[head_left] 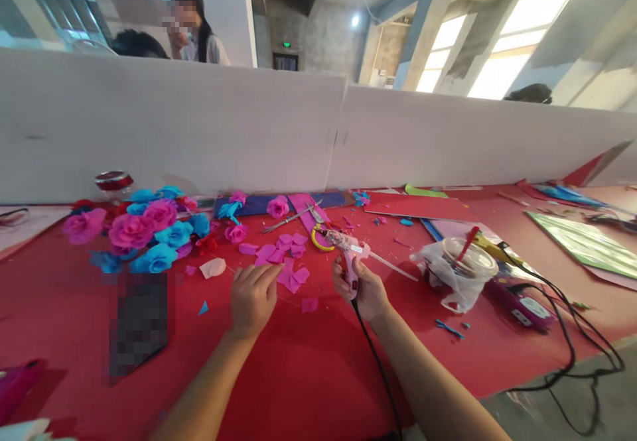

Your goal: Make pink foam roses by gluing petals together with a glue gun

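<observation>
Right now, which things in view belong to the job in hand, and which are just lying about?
Likely in the job:
glue gun, in the right hand
loose pink petals, by the left hand
handmade flowers, heaped at left

Likely lying about:
plastic cup with a red straw
red-lidded jar behind the flowers
dark slab, too blurred to name

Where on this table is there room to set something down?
The widest bare patch of red table lies between your left forearm and the black cord of the glue gun. A smaller one lies between your right forearm and the blue scraps. It's crowded around the gun: pink petals and paper flowers left of it, a plastic cup to the right.
</observation>
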The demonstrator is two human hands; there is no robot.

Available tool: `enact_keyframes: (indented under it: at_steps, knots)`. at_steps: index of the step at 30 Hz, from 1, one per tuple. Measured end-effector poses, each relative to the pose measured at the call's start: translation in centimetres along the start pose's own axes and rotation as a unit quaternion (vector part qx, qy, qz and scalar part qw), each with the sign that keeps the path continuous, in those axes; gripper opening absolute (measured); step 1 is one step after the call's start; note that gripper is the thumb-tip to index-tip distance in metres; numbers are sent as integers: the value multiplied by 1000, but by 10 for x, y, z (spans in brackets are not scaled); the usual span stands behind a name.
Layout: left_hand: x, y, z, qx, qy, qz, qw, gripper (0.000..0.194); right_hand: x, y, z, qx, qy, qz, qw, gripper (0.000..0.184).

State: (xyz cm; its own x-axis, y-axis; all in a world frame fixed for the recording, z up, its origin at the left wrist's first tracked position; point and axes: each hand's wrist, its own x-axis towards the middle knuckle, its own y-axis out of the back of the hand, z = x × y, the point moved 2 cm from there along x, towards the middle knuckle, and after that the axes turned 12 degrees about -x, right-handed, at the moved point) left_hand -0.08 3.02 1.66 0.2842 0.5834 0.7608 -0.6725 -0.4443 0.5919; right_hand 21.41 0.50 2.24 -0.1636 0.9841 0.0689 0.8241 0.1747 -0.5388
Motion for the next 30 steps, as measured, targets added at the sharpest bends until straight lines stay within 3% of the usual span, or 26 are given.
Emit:
enact_keyframes:
  at_steps: [4,11,30]
  knots:
    - [-1,4,0,-19,-12,38,999,21,-9,5,3,8,-6,-8,1000,35]
    - [0,0,-1,-13,-35,38,999,21,-10,4,3,-22,30,21,999,42]
    - [-1,0,-4,-13,-48,43,998,23,-10,1,2,-35,6,39,999,38]
